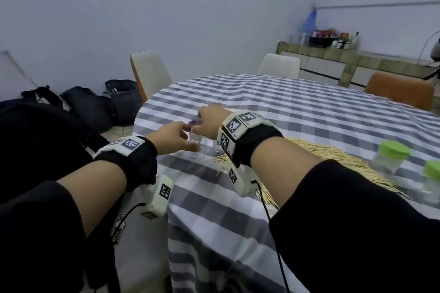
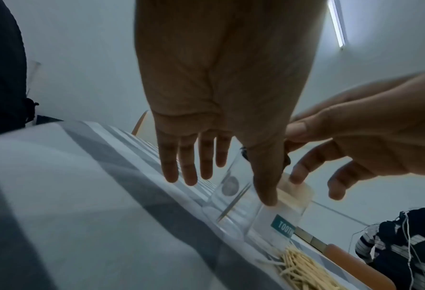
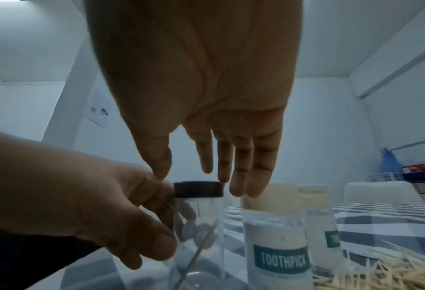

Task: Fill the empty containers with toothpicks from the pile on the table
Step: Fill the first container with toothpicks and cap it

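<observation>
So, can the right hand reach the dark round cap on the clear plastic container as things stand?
Probably yes: the right hand hovers just above the dark round cap, fingertips at its rim, nothing between; the left hand grips only the clear plastic container below.

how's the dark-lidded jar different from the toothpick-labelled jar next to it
The dark-lidded jar has a black cap; the labelled jar has a pale beige one. The dark-lidded jar is bare, with one toothpick leaning inside; the labelled jar wears a teal TOOTHPICK label and its fill is unclear. The left hand grips the dark-lidded jar with the right hand at its cap; the labelled jar stands free. Both are clear, upright cylinders.
</observation>
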